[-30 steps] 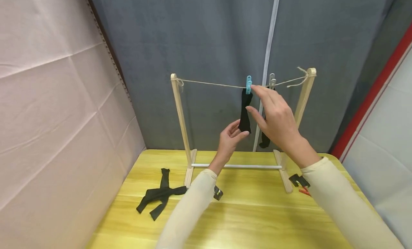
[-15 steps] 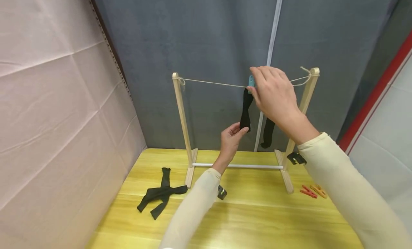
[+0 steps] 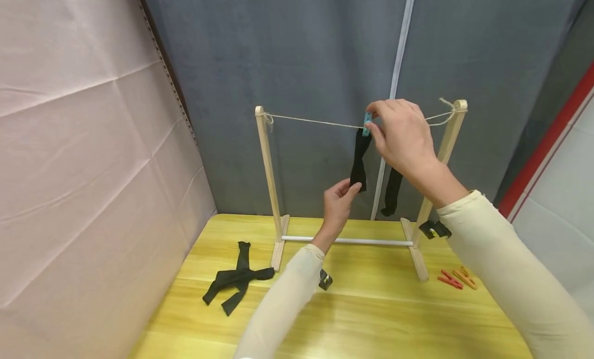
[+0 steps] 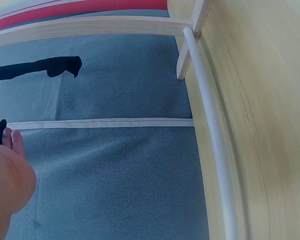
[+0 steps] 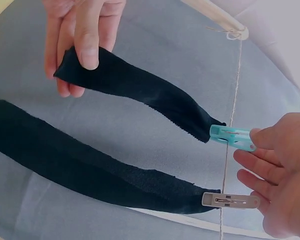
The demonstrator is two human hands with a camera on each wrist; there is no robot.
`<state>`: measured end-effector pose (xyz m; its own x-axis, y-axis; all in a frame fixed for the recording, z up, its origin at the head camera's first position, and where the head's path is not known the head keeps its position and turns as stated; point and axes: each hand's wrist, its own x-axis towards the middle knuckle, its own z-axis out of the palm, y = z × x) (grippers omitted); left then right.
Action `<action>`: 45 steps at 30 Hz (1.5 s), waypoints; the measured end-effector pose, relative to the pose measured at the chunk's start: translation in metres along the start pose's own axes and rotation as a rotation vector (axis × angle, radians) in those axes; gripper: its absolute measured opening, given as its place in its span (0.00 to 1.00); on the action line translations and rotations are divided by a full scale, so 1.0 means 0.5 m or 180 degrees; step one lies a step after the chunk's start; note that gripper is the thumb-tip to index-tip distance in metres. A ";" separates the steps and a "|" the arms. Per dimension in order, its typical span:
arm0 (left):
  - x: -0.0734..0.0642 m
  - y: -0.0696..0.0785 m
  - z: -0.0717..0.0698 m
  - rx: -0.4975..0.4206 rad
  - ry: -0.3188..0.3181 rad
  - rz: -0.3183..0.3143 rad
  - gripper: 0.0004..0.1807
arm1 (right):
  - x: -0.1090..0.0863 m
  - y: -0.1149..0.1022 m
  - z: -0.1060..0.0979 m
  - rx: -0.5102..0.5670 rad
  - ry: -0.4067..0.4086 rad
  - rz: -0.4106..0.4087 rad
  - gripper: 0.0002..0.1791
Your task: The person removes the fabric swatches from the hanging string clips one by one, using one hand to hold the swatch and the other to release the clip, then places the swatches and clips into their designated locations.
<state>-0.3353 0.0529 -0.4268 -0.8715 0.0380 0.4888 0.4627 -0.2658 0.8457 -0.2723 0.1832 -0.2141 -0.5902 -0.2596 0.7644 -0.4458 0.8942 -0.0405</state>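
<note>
My right hand (image 3: 408,137) pinches the blue clothespin (image 5: 232,137) by its outer end, thumb and forefinger on it. This clothespin sits on the string (image 3: 315,121) and on the top of a black sock (image 5: 135,82). My left hand (image 3: 337,209) holds the sock's lower end between thumb and fingers, pulling it slightly aside. A second black sock (image 5: 90,160) hangs to the right from a grey clothespin (image 5: 225,200), which the right hand hides in the head view. The left wrist view shows just part of the left hand (image 4: 12,175).
The wooden rack (image 3: 265,168) holds the string between two posts, with a white bar (image 3: 352,241) low down. More black socks (image 3: 238,279) lie crossed on the table (image 3: 371,317) at left. A red clothespin (image 3: 450,280) and an orange clothespin (image 3: 465,277) lie at right.
A second ago my right hand was open beside the blue clothespin; it rose and now pinches it. The left hand's thumb has come down onto the sock.
</note>
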 end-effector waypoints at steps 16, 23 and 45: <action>-0.001 0.004 0.000 0.0047 0.0012 0.0111 0.15 | 0.002 0.003 -0.003 0.0324 0.0070 0.0039 0.08; -0.002 0.012 0.001 -0.0005 -0.0017 0.0089 0.13 | 0.001 0.005 -0.009 0.0427 0.0248 0.0053 0.08; -0.003 0.012 -0.003 -0.0020 -0.0134 0.0215 0.15 | -0.015 0.024 0.002 0.0425 0.1301 -0.0302 0.11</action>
<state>-0.3314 0.0499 -0.4225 -0.8307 0.0602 0.5535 0.5192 -0.2753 0.8091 -0.2740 0.1954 -0.2209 -0.2396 -0.1488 0.9594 -0.5841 0.8114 -0.0200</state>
